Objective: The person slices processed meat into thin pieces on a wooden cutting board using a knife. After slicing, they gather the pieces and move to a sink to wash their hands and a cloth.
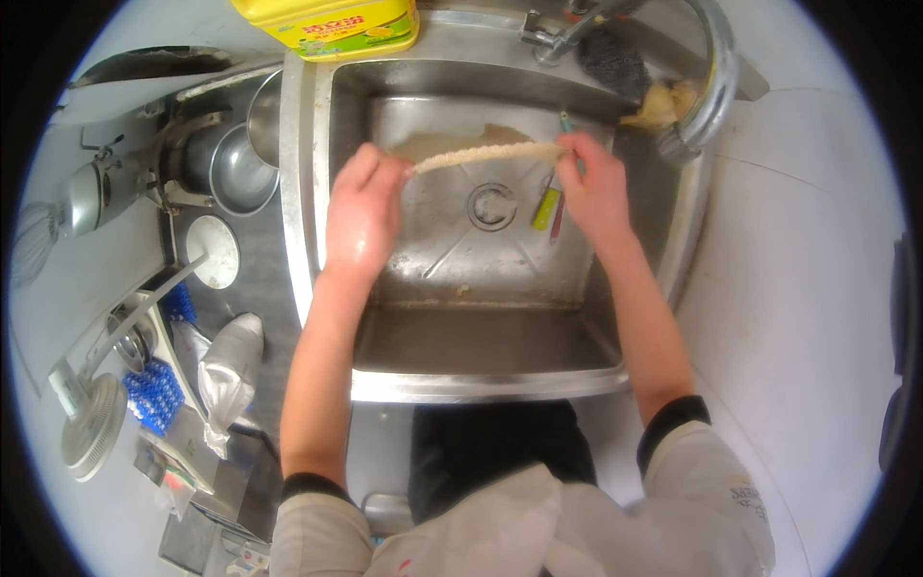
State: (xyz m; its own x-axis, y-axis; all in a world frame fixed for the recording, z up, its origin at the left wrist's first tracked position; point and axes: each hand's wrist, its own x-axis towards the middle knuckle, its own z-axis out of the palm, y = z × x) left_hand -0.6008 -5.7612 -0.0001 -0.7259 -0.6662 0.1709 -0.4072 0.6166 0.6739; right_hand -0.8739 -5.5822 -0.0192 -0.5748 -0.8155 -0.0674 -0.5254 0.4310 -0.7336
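A beige strip of cloth-like material (490, 153) stretches between my two hands above a stainless-steel sink (476, 339). It bows slightly upward and has a rough upper edge. My left hand (366, 209) grips its left end; water glistens on the back of this hand. The other end is pinched in the fingers of my right hand (593, 187). Beneath the strip is the round drain (492, 207) in the sink floor. Beside my right hand, a tool with a lime-green handle (546, 208) and one with a reddish handle (557, 220) lie in the sink, partly hidden.
A yellow jug (339, 32) stands behind the sink's left corner. At the back right, a curved faucet (721, 72) arches near a dark grey cloth (613, 65) and a yellowish cloth or sponge (660, 104). Steel bowls (245, 173) and a grey bag (231, 360) lie to the left.
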